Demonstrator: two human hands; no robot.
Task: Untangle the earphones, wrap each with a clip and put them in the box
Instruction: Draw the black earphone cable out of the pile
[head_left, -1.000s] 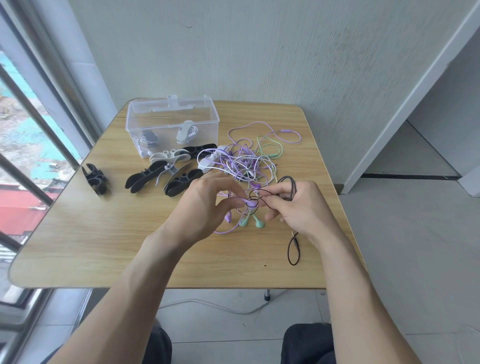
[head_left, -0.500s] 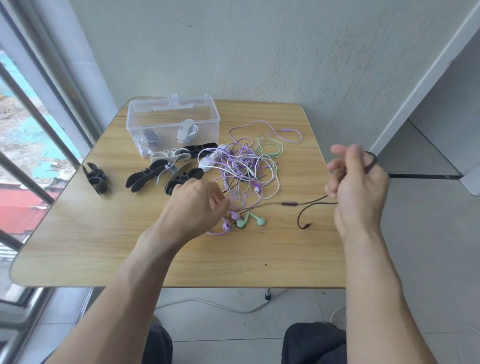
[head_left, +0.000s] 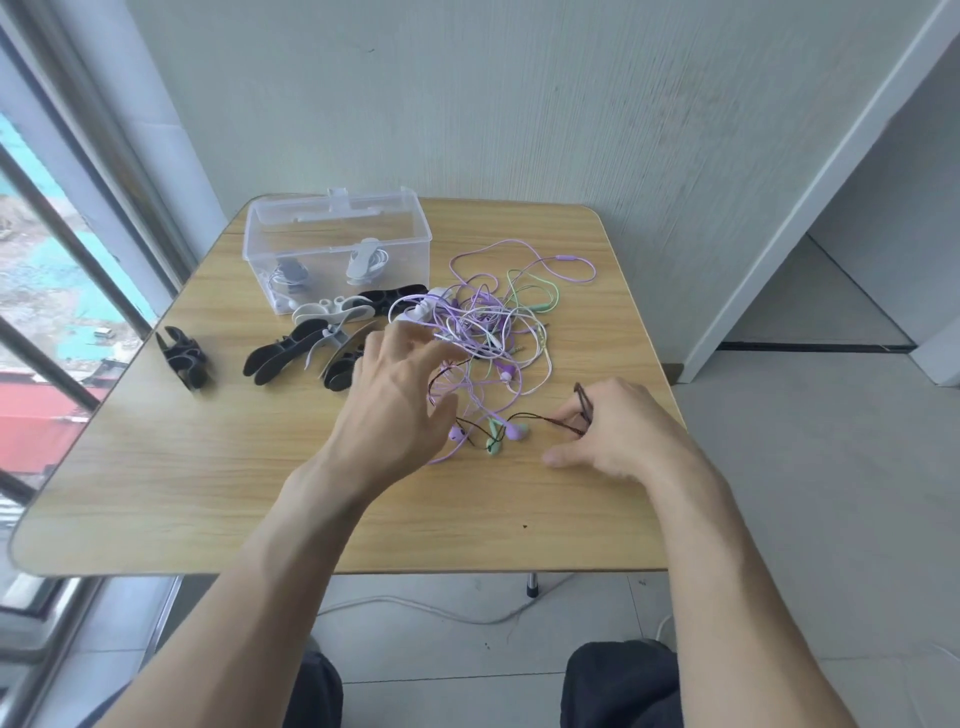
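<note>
A tangle of purple, green and white earphones (head_left: 491, 322) lies at the middle of the wooden table (head_left: 208, 493). A thin black earphone cord (head_left: 540, 420) runs from the tangle's near edge to my right hand (head_left: 618, 431), whose fingers pinch a small loop of it. My left hand (head_left: 400, 400) hovers over the tangle's left side, fingers spread, holding nothing. Purple and green earbuds (head_left: 498, 434) lie between my hands. The clear plastic box (head_left: 337, 249) stands at the back left with two wrapped earphones inside. Black and white clips (head_left: 311, 345) lie in front of it.
One more black clip (head_left: 184, 358) lies alone near the table's left edge, beside the window. A wall stands right behind the table. A white cable (head_left: 415, 608) runs on the floor under the table's front edge.
My right hand came back down from the raised right side to the table with the black cord, which now lies slack. My left hand opened and lifted off the tangle.
</note>
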